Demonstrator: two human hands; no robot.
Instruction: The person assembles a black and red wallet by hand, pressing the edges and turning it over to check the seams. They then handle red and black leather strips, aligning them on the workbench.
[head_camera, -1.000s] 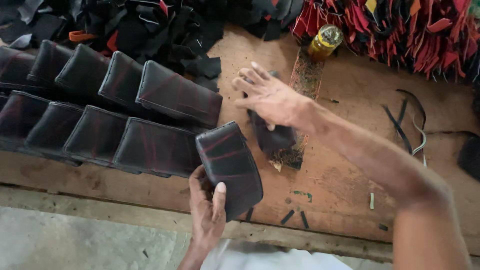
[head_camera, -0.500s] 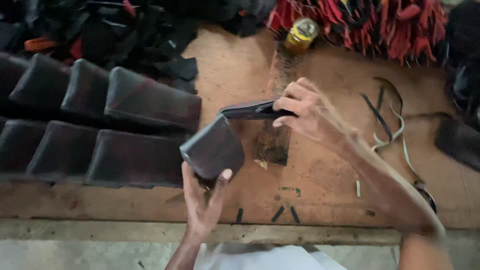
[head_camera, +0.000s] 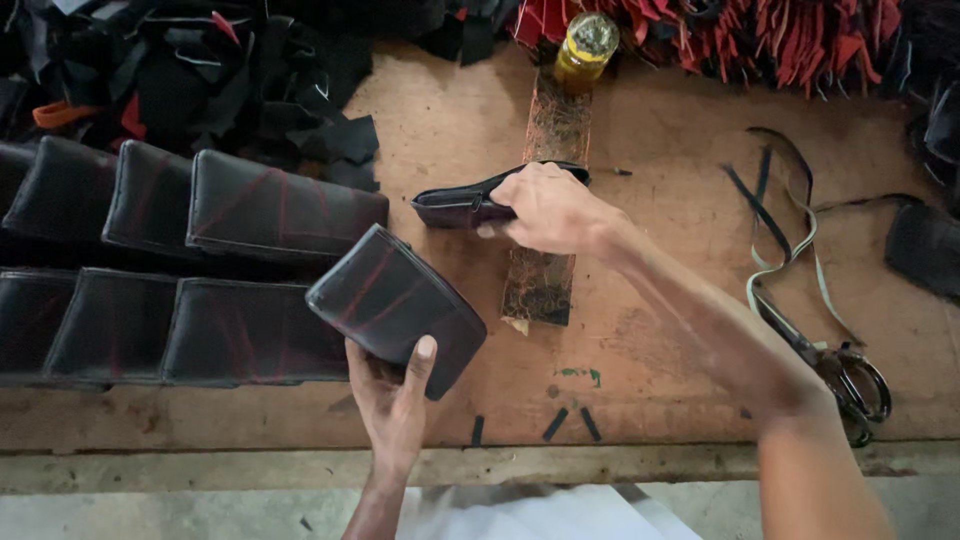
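My left hand (head_camera: 393, 398) grips a black pouch with red stitching (head_camera: 395, 305) from below, tilted over the front of the wooden table (head_camera: 660, 340). My right hand (head_camera: 545, 208) is shut on a second dark pouch (head_camera: 462, 204), held edge-on above the middle of the table. Just under that hand lies a long glue-stained strip (head_camera: 545, 285) on the board.
Two rows of finished black pouches (head_camera: 200, 270) lean overlapping at the left. Black fabric scraps (head_camera: 220, 70) pile at the back left, red and black pieces (head_camera: 780, 35) at the back right. A yellow jar (head_camera: 585, 45) stands at the back. Scissors (head_camera: 850, 375) and straps lie right.
My right hand, empty and spread a second ago, has picked up the dark pouch from the stained strip and lifted it. My left hand has tilted its pouch.
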